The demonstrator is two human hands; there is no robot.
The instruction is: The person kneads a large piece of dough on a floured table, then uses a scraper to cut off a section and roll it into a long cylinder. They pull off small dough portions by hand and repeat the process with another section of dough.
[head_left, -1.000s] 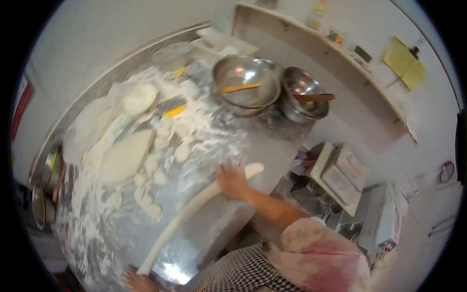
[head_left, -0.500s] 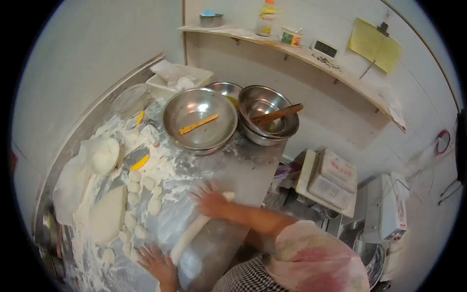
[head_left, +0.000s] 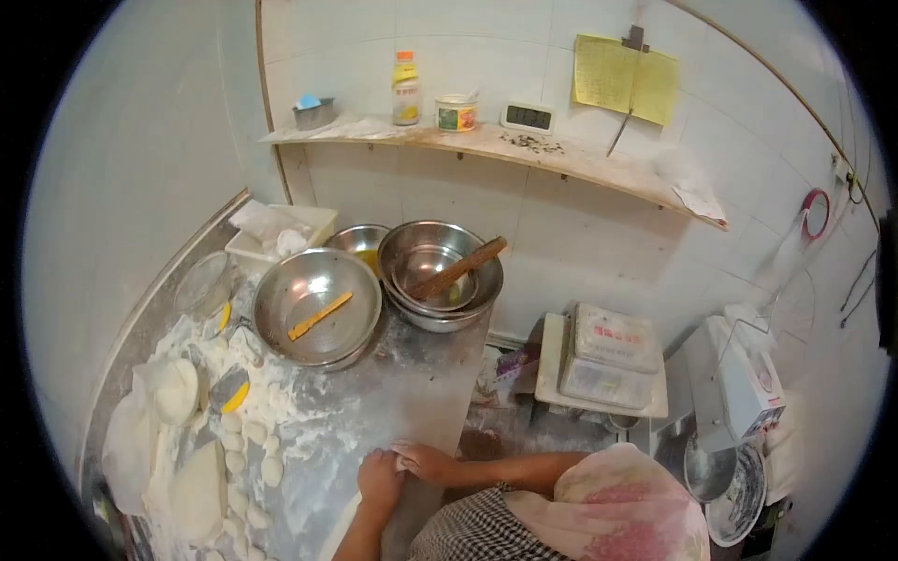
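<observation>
A pale rope of dough (head_left: 342, 529) lies on the floured metal table, partly hidden behind my left forearm. My left hand (head_left: 380, 479) is closed around the rope near its upper end. Right beside it, my right hand (head_left: 426, 463) has its fingers curled on the end of the dough, a little of which shows between the two hands. Several small dough pieces (head_left: 271, 469) lie to the left in loose rows, next to a larger slab of dough (head_left: 198, 496).
A scraper with a yellow handle (head_left: 236, 397) lies in scattered flour. Behind it stand a wide metal bowl (head_left: 318, 280) with a yellow brush across it and stacked bowls (head_left: 440, 323) holding a brown wooden stick. Lidded boxes (head_left: 613, 351) stand right of the table edge.
Both hands were spread flat and far apart on the dough rope. They have come together at its upper end and closed on it. The camera view has tilted up.
</observation>
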